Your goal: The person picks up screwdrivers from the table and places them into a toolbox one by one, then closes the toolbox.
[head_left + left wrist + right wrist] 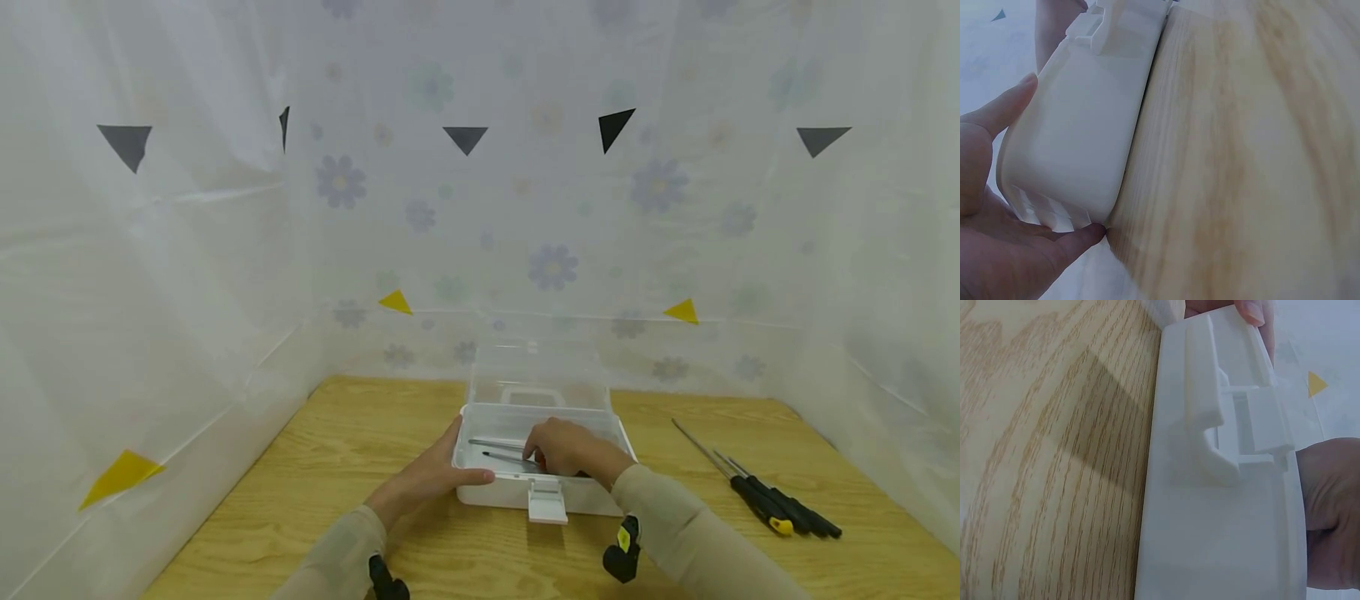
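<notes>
The open box (540, 492) sits mid-table (300, 500), tools (498, 451) inside it, screwdrivers (757, 492) lying to its right.

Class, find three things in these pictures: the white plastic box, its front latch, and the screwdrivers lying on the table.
white plastic box (491, 492): head view, front wall.
front latch (547, 504): head view, middle of the flap.
screwdrivers (780, 507): head view, black handles.

A white plastic box (525, 492) sits on the wooden table, its clear lid (536, 367) standing open. Two thin metal tools (498, 450) lie inside.
</notes>
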